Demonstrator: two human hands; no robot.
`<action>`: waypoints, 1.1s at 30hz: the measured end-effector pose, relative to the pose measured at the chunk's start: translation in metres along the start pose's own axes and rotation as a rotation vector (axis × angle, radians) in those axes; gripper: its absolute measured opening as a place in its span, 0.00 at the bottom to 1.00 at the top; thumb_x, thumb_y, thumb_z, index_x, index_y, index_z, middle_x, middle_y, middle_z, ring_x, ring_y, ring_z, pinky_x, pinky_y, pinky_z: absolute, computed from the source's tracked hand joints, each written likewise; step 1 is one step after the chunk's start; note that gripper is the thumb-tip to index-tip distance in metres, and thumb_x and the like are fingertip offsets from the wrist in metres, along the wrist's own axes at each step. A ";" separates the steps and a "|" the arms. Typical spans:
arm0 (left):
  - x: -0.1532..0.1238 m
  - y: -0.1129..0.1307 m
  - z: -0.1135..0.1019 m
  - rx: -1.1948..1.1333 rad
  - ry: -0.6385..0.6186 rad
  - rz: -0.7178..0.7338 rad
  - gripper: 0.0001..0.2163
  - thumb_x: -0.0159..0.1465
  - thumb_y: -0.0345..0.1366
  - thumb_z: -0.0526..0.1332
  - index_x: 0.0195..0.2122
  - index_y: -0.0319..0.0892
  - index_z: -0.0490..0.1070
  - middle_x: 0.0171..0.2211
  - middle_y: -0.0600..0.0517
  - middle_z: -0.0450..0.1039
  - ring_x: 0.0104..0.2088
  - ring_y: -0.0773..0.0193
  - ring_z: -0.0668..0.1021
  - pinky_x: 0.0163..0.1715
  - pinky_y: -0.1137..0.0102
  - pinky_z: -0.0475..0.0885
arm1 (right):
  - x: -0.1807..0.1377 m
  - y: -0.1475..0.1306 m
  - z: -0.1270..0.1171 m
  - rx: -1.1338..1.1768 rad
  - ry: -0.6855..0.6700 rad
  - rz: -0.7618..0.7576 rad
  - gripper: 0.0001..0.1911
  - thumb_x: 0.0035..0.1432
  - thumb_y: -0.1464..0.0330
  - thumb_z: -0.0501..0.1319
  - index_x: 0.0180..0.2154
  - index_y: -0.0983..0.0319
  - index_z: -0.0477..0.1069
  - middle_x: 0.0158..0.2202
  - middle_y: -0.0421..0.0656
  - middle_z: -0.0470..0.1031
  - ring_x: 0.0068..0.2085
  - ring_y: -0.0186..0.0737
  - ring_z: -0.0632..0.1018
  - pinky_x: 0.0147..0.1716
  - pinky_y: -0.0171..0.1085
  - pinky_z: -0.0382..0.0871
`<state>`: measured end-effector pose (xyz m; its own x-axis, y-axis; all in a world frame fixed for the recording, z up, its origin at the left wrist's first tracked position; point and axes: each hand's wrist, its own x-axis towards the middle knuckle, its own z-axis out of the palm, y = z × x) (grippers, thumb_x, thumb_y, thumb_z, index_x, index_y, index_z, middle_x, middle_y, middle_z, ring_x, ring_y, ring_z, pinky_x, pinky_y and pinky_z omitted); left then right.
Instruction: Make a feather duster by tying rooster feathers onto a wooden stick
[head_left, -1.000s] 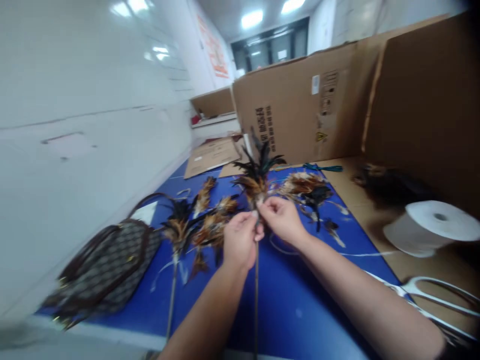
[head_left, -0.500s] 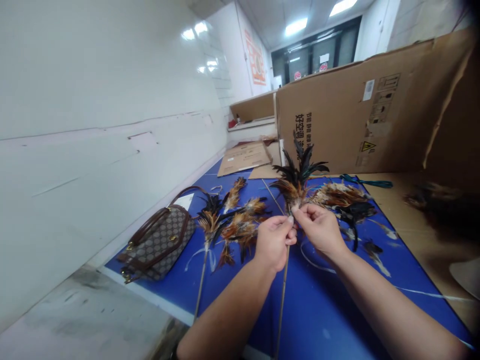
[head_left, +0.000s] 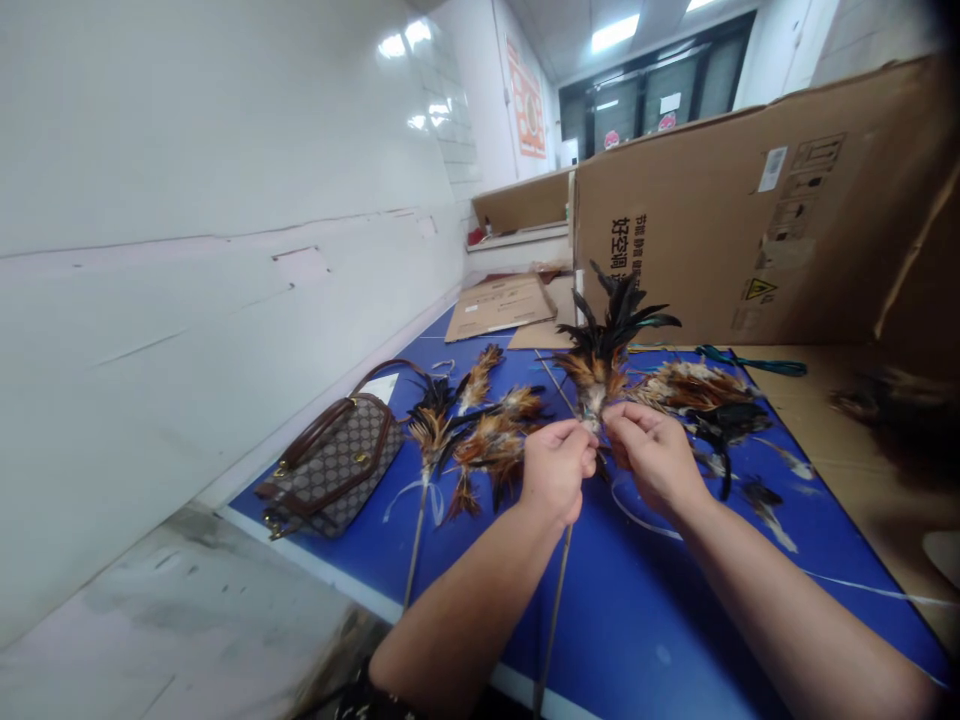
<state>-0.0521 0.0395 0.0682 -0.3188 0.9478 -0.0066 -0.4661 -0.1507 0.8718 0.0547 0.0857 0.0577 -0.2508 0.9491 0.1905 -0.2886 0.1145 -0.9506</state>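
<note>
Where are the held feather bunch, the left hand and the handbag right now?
Feather bunch (head_left: 609, 338): head view, on its dark feathers, above the hands.
Left hand (head_left: 556, 468): head view, on the middle of the hand.
Handbag (head_left: 335, 450): head view, on its patterned front.

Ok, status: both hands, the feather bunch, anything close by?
Left hand closed around stick. Right hand at feather base, exact grip unclear. Feather bunch upright, black tips up. Other feathers on both sides.
</note>
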 end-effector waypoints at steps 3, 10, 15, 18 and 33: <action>-0.001 0.003 -0.001 0.004 0.008 0.007 0.05 0.49 0.30 0.65 0.20 0.36 0.70 0.19 0.54 0.64 0.18 0.77 0.59 0.18 0.73 0.47 | -0.003 -0.005 0.004 0.067 -0.001 0.067 0.09 0.52 0.64 0.68 0.32 0.63 0.74 0.16 0.31 0.59 0.18 0.27 0.54 0.17 0.31 0.44; -0.002 0.005 -0.004 0.006 0.024 0.014 0.05 0.49 0.30 0.64 0.20 0.36 0.70 0.20 0.54 0.66 0.17 0.77 0.59 0.18 0.73 0.47 | -0.005 -0.001 0.005 0.050 -0.006 0.060 0.13 0.50 0.63 0.70 0.36 0.64 0.75 0.17 0.33 0.64 0.18 0.27 0.58 0.18 0.31 0.47; -0.001 0.012 -0.011 0.002 0.026 -0.025 0.08 0.48 0.31 0.68 0.20 0.35 0.69 0.20 0.54 0.64 0.17 0.78 0.59 0.18 0.74 0.46 | -0.003 0.004 0.005 -0.031 -0.024 0.019 0.14 0.55 0.61 0.68 0.39 0.63 0.76 0.19 0.33 0.64 0.19 0.28 0.59 0.18 0.31 0.49; -0.002 0.024 -0.018 -0.001 0.017 -0.004 0.11 0.49 0.34 0.72 0.21 0.35 0.70 0.21 0.54 0.65 0.18 0.78 0.59 0.19 0.74 0.47 | 0.001 0.004 0.003 -0.086 -0.077 0.084 0.14 0.58 0.59 0.65 0.38 0.63 0.75 0.20 0.34 0.66 0.17 0.28 0.59 0.16 0.31 0.50; 0.008 0.041 -0.068 0.048 0.102 0.056 0.11 0.51 0.35 0.72 0.24 0.35 0.72 0.22 0.52 0.67 0.19 0.78 0.61 0.18 0.75 0.48 | 0.053 0.086 -0.001 -1.354 -0.249 -0.198 0.10 0.61 0.64 0.63 0.38 0.60 0.83 0.41 0.53 0.79 0.47 0.53 0.73 0.49 0.47 0.63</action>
<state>-0.1299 0.0223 0.0709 -0.4272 0.9042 -0.0047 -0.4059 -0.1871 0.8946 0.0178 0.1464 -0.0139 -0.5090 0.8236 0.2503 0.7353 0.5671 -0.3711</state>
